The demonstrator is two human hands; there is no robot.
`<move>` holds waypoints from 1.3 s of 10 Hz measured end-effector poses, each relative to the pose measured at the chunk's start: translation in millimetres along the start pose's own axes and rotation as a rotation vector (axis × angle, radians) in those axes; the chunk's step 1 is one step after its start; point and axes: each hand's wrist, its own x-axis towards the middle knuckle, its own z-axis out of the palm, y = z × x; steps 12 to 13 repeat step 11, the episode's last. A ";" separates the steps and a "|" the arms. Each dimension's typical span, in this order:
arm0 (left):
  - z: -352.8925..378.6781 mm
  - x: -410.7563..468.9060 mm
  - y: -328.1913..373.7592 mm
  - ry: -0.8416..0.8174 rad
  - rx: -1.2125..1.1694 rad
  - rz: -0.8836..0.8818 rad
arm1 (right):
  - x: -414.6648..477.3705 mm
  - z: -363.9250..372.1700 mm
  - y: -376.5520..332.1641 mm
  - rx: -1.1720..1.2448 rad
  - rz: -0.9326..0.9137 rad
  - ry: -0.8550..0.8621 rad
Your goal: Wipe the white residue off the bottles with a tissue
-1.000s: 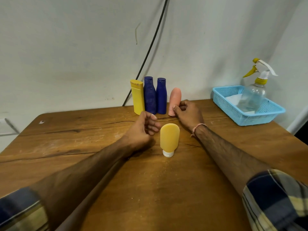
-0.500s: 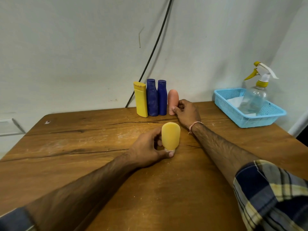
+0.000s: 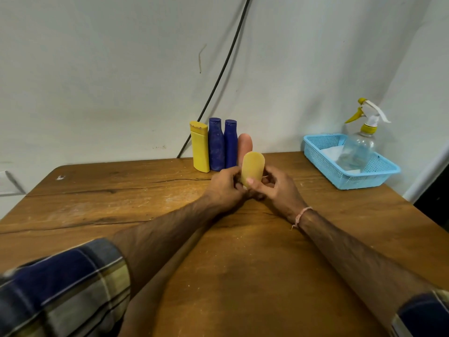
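Both hands are wrapped round the orange bottle (image 3: 252, 167) here: the right hand (image 3: 277, 190) has its thumb pressed across the front of it low down with the fingers curled behind, and the left hand (image 3: 224, 187) is closed on its left side, so the bottle's lower end is buried between them. It's held upright with its rounded end up, over the far middle of the table (image 3: 218, 276). Can't make out a tissue in either hand tbh. Just behind it, against the wall, there's a row standing upright and touching: yellow bottle (image 3: 200, 147), two blue bottles (image 3: 222, 144) with whitish smudges, then a pink bottle (image 3: 244, 145) half hidden. Off to the right sits a blue basket (image 3: 323, 161) with a spray bottle (image 3: 359, 144) standing in it and something white underneath.
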 end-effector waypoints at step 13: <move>-69.2 -78.1 -22.4 0.280 0.154 -0.137 | -11.5 24.0 -24.6 -0.382 0.034 0.301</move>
